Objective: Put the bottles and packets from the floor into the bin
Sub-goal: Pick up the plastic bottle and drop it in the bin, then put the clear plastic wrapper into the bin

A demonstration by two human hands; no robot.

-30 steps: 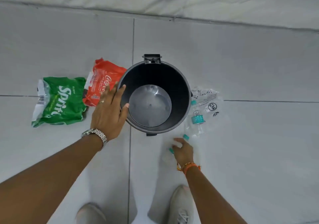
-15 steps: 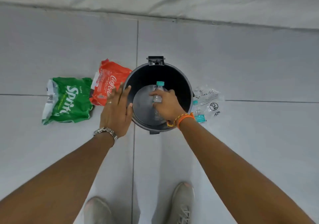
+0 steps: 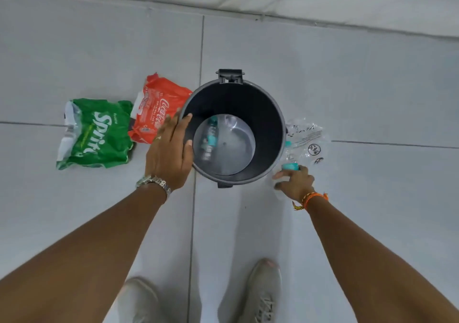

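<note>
A person stands over a dark round bin (image 3: 269, 114) on a pale tiled floor (image 3: 360, 79), seen from a head-worn camera looking straight down. One clear bottle (image 3: 209, 137) with a teal cap and label lies on its side at the bottom of the bin. The left hand (image 3: 171, 152), with a metal watch (image 3: 155, 182) at the wrist, rests flat on the bin's left rim, fingers spread loosely and holding nothing. The right hand (image 3: 295, 182), an orange thread band (image 3: 311, 198) at its wrist, is down at floor level just right of the bin, fingers curled around a second clear bottle (image 3: 289, 164) whose teal label shows above the knuckles. A crumpled clear plastic packet (image 3: 306, 136) lies just beyond that bottle. Left of the bin lie a red Coca-Cola packet (image 3: 159, 107), touching the bin's wall, and a green Sprite packet (image 3: 96, 133) beside it. Two light-coloured shoes (image 3: 263, 295) show at the bottom edge.
</note>
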